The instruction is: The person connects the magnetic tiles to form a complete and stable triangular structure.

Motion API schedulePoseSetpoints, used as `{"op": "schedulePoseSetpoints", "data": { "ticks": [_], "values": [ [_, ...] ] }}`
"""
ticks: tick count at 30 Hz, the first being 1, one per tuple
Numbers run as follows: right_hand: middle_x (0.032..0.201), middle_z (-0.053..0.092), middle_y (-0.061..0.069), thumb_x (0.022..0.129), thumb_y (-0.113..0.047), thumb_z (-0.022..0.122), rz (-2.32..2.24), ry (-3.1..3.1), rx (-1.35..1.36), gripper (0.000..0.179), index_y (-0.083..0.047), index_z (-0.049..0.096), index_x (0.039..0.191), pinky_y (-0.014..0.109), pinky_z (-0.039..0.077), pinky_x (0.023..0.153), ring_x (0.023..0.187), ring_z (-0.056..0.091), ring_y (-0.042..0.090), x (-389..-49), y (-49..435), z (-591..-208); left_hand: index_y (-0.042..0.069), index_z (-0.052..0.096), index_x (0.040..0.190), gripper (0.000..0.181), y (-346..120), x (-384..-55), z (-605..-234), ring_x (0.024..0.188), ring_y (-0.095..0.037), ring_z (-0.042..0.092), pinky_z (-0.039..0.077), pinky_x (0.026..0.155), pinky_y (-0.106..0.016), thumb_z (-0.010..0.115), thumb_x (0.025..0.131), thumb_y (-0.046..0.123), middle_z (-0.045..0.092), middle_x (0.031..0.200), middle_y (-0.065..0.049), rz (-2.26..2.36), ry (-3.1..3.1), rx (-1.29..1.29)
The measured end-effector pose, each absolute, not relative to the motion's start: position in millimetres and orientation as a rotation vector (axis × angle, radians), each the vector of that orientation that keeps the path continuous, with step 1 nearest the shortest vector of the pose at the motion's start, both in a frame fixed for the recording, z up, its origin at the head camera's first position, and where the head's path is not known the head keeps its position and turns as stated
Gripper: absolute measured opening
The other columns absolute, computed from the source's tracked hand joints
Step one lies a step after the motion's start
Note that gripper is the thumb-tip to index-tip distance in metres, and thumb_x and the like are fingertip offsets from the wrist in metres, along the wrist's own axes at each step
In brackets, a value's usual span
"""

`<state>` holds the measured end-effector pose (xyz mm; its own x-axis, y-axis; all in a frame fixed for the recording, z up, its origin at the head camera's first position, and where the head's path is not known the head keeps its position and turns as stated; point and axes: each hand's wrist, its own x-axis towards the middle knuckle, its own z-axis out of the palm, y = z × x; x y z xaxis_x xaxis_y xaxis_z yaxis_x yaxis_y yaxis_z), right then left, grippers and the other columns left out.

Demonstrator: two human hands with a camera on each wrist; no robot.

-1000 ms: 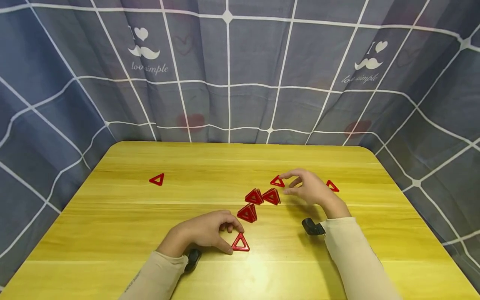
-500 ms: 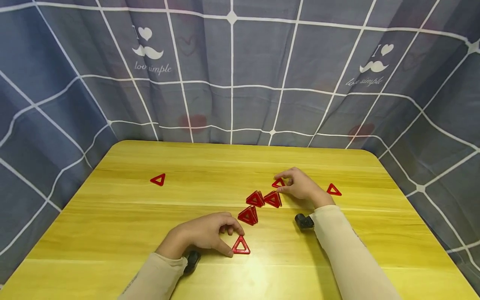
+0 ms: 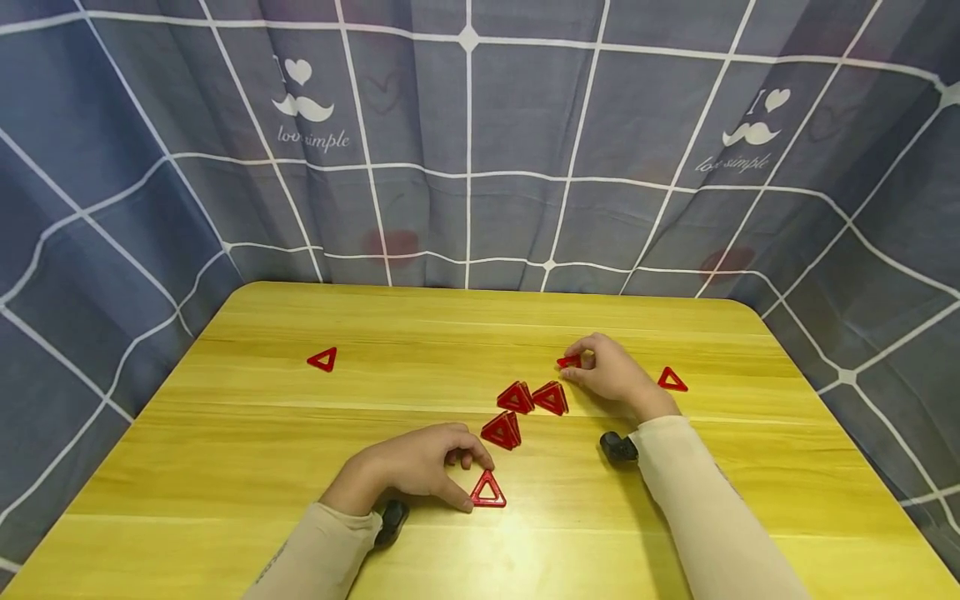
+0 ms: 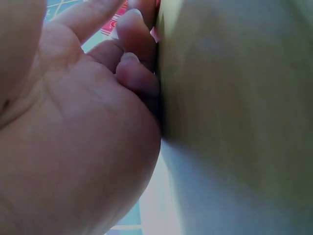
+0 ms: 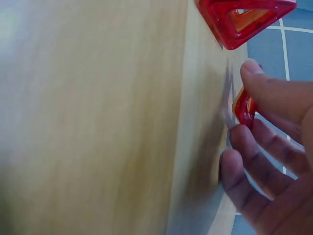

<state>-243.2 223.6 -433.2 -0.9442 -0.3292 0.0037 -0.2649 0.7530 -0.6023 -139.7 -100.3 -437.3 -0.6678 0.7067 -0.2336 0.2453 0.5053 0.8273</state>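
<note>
My left hand point(image 3: 423, 458) rests on the table, thumb and index finger pinching a red open-centred triangle tile point(image 3: 489, 503) that lies flat. In the left wrist view the other fingers curl beside the tabletop. Farther back, my right hand point(image 3: 611, 368) pinches a second red triangle tile point(image 3: 568, 362) between thumb and fingers. The right wrist view shows this tile point(image 5: 244, 110) tilted, close over the wood, partly covered by the thumb. Between the hands sit three small stacks of red triangle tiles: one nearer point(image 3: 495, 435), one behind it point(image 3: 508, 403), one to the right point(image 3: 553, 405).
A single red triangle tile point(image 3: 332, 360) lies at the far left, and another point(image 3: 672, 387) lies right of my right hand. The yellow wood table point(image 3: 225, 467) ends at a grey-blue checked curtain point(image 3: 420, 208) behind and on both sides.
My right hand has closed in on the back tile, now pinches it and has tilted it, shifting slightly right. My left hand keeps its hold on the front tile.
</note>
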Motion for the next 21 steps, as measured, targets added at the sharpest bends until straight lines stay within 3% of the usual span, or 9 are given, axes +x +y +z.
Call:
{"op": "schedulePoseSetpoints", "data": {
  "ticks": [6, 11, 21],
  "values": [
    [0.115, 0.064, 0.011, 0.089, -0.028, 0.080, -1.052, 2.887, -0.297, 0.033, -0.007, 0.071, 0.113, 0.042, 0.053, 0.083, 0.096, 0.065, 0.026, -233.4, 228.2, -430.5, 0.025, 0.071, 0.110, 0.037, -100.6, -139.1, -436.6, 0.089, -0.015, 0.048, 0.041, 0.078, -0.028, 0.089, 0.078, 0.018, 0.057, 0.098, 0.000, 1.082, 2.190, 0.772],
    [0.108, 0.066, 0.008, 0.087, -0.030, 0.082, -1.243, 2.902, -0.248, 0.030, -0.011, 0.071, 0.107, 0.038, 0.053, 0.076, 0.089, 0.067, 0.022, -216.8, 223.6, -428.5, 0.025, 0.071, 0.110, 0.037, -101.3, -138.6, -436.3, 0.088, -0.016, 0.048, 0.040, 0.077, -0.028, 0.089, 0.078, 0.018, 0.057, 0.097, -0.001, 1.080, 2.195, 0.764],
    [0.095, 0.070, 0.006, 0.083, -0.021, 0.086, -1.463, 2.675, -0.524, 0.025, -0.013, 0.072, 0.102, 0.032, 0.055, 0.067, 0.078, 0.068, 0.020, -182.5, 211.8, -428.5, 0.026, 0.071, 0.111, 0.037, -99.4, -140.8, -438.9, 0.089, -0.015, 0.049, 0.042, 0.079, -0.029, 0.088, 0.080, 0.019, 0.058, 0.100, 0.003, 1.068, 2.197, 0.770]
  ]
}}
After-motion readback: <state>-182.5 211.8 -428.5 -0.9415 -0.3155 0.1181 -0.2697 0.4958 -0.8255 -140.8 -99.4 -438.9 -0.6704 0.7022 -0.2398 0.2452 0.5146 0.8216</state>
